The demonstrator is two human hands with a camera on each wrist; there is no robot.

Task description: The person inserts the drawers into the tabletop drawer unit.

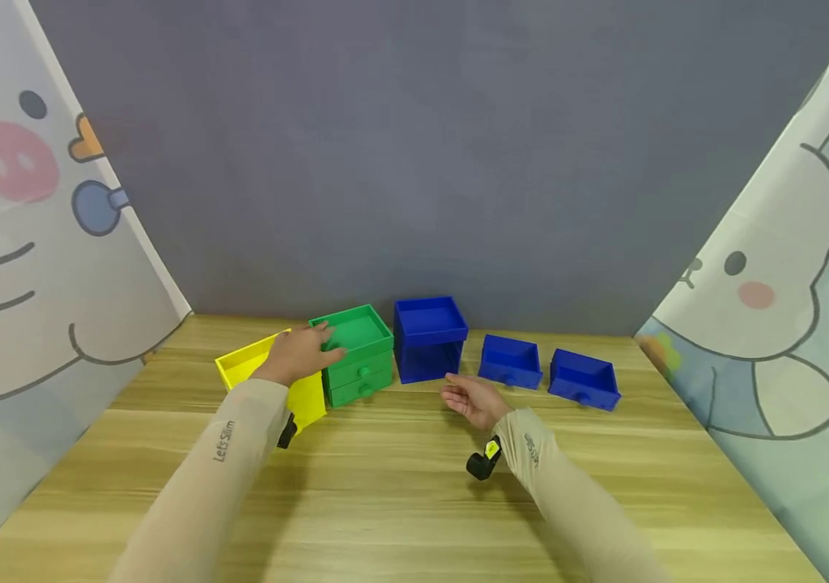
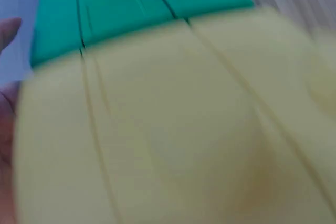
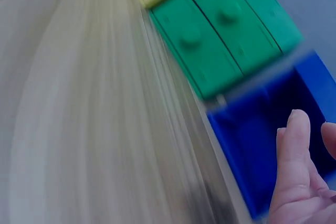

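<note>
On the far left of the wooden surface (image 1: 414, 502), our left hand (image 1: 300, 354) rests with relaxed fingers across the yellow drawer unit (image 1: 307, 397) and the green drawer unit (image 1: 356, 356) touching its right side. Our right hand (image 1: 474, 399) hovers open, holding nothing, just near of the empty blue drawer shell (image 1: 429, 338); two loose blue drawers (image 1: 510, 361) lie farther right.

Two loose blue drawers (image 1: 509, 362) (image 1: 584, 378) sit side by side on the wooden counter (image 1: 400, 494), grey wall behind, cartoon curtains (image 1: 28, 243) either side.
</note>
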